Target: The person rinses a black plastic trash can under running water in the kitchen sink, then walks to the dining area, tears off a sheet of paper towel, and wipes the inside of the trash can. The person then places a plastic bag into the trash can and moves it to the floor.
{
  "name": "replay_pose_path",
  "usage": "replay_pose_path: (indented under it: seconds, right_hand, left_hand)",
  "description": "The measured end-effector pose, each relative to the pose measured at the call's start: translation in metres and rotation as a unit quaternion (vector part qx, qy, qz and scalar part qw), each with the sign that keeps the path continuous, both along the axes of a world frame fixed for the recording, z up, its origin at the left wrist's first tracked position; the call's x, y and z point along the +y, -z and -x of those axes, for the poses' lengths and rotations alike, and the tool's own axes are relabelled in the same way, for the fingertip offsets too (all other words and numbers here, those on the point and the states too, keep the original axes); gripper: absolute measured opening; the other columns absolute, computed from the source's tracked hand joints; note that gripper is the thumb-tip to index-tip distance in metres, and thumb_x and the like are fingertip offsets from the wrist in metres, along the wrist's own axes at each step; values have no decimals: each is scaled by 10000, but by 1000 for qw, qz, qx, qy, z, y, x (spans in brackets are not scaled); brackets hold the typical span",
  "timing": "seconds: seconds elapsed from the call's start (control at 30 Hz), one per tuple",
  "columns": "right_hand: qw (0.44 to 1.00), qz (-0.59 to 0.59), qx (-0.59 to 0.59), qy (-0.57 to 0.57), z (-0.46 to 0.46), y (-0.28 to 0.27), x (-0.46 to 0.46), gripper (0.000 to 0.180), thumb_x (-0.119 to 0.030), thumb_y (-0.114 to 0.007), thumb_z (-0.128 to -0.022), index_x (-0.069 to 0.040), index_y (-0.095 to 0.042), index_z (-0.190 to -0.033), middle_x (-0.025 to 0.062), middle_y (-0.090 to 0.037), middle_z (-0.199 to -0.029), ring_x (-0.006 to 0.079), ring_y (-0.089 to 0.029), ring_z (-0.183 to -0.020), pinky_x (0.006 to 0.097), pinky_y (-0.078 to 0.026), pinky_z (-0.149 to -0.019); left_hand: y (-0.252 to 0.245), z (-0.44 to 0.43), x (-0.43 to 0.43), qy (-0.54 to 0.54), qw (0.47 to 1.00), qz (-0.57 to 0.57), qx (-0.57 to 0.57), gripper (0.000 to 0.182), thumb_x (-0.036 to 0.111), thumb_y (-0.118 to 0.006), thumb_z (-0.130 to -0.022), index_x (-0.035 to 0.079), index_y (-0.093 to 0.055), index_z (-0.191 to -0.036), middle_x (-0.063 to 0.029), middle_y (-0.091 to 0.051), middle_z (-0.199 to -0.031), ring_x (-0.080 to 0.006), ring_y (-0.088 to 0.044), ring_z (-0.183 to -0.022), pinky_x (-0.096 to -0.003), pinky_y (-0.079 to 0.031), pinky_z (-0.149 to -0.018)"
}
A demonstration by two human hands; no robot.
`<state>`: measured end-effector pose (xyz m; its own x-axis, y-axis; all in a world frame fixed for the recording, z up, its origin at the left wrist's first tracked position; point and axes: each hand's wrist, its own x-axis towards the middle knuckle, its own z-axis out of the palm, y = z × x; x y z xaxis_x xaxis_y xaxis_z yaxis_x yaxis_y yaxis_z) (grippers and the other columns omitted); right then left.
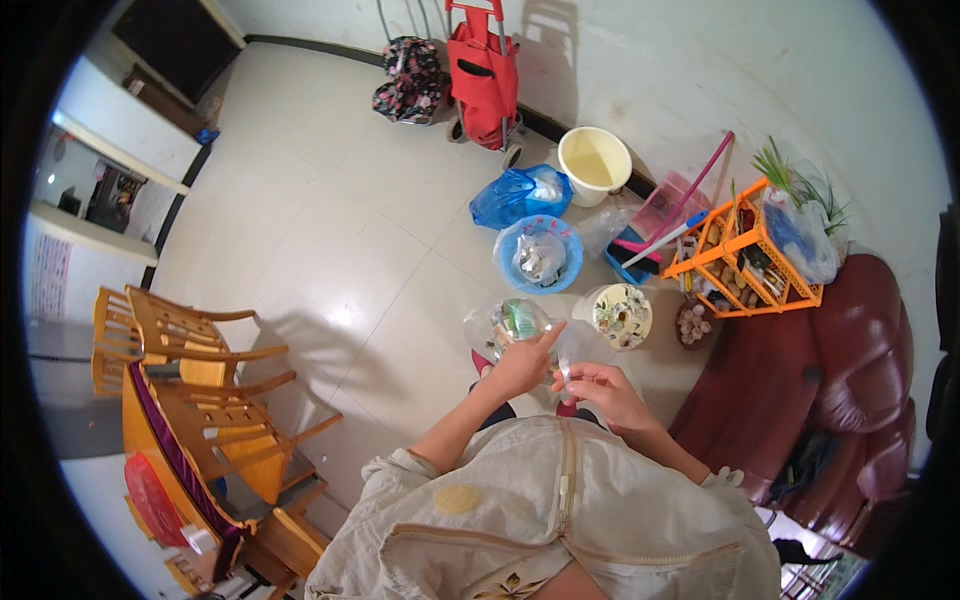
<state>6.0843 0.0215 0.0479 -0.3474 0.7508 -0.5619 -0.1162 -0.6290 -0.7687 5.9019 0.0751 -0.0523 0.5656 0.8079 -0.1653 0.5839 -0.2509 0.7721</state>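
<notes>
A clear plastic bag (580, 341) hangs from my right hand (609, 391), whose fingers pinch its gathered, twisted end in front of my body. My left hand (525, 364) is just left of it, index finger stretched out beside the bag; whether its other fingers hold part of the bag cannot be told. Behind my left hand is a transparent bag or container with green and white contents (519, 319), partly hidden by the hand. A round stool or tin with a floral top (622, 316) stands on the floor just beyond my right hand.
Ahead are a blue lined basin (574, 259), a blue plastic bag (495, 202) and a cream bucket (595, 142). To the right stand a dustpan (637, 274), an orange vegetable rack (795, 304) and a dark red leather sofa (772, 375). Wooden chairs (187, 322) are at left, a red trolley bag (487, 97) by the wall.
</notes>
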Motion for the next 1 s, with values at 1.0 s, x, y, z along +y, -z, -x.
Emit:
replay_pose_path:
  seconds: [1.0]
  right_hand:
    - [942,265,-24,202,100,289,172,194,-226,-739,-806,-87,-659,-916,18,-652,-887,135,-623,-834,321,-529,-668]
  left_hand:
    - [84,238,302,-479,750,425,-169,305,57,-582,-837,-36,-599,-1128,-90,-579,-861,-133,-517,-562,-364,-574,-682]
